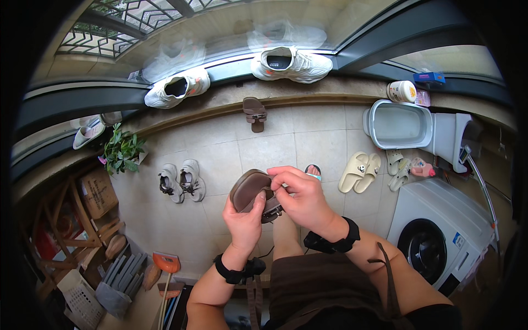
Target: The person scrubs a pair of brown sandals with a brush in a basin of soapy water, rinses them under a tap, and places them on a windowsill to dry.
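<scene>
A brown slide sandal [252,183] with a buckled strap is held up in front of me. My left hand [245,220] grips its side, thumb on the strap area. The fingers of my right hand [299,194] pinch at the strap's edge, touching the sandal; what exactly they pinch is hidden. A similar brown sandal [254,113] rests by the ledge beyond my hands. White sneakers [293,66] stand on the window ledge, one at the middle and another [176,88] farther left. Black bands circle both wrists.
Grey sneakers [192,181], cream slides [353,171] and clogs [399,173] are on the tiled floor [264,152]. A washing machine [445,231] and a grey basin [400,123] stand right. Left are a potted plant [123,150], a cardboard box [98,194] and an orange dustpan [166,262].
</scene>
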Demonstrator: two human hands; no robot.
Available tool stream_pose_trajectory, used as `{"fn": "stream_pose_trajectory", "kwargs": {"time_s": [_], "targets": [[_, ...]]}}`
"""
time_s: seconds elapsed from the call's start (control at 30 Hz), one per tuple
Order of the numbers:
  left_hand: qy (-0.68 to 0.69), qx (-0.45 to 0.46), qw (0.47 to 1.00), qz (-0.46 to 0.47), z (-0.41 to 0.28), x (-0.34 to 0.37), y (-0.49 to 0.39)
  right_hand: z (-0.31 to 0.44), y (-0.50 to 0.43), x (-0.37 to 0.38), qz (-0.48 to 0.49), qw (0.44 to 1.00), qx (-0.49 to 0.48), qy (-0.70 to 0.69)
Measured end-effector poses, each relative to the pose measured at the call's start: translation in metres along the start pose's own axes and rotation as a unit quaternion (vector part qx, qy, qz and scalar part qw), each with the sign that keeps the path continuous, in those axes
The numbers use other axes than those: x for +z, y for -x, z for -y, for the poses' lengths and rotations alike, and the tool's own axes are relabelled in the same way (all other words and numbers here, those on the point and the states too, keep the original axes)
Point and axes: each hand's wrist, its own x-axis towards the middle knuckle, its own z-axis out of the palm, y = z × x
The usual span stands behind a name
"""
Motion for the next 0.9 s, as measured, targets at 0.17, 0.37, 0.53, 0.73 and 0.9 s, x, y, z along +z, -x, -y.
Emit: {"fn": "stream_pose_trajectory", "kwargs": {"time_s": [0.17,0.37,0.53,0.73,0.9], "targets": [[0.045,-0.025,0.997,-0.06,0.005,0.006,0.001,0.007,0.001,0.008,-0.051,0.968,-0.106,0.222],[0.035,0.0,0.995,-0.094,0.009,0.011,0.002,0.006,-0.001,0.013,-0.054,0.968,-0.099,0.225],[-0.004,0.013,0.997,-0.081,0.013,0.011,0.006,0.0,-0.002,0.016,-0.067,0.977,-0.042,0.199],[0.033,0.011,0.996,-0.084,0.016,0.012,0.005,-0.005,-0.003,0.016,-0.04,0.995,-0.006,0.086],[0.032,0.005,0.996,-0.079,0.012,0.013,0.004,-0.004,-0.005,0.015,-0.057,0.99,-0.062,0.114]]}}
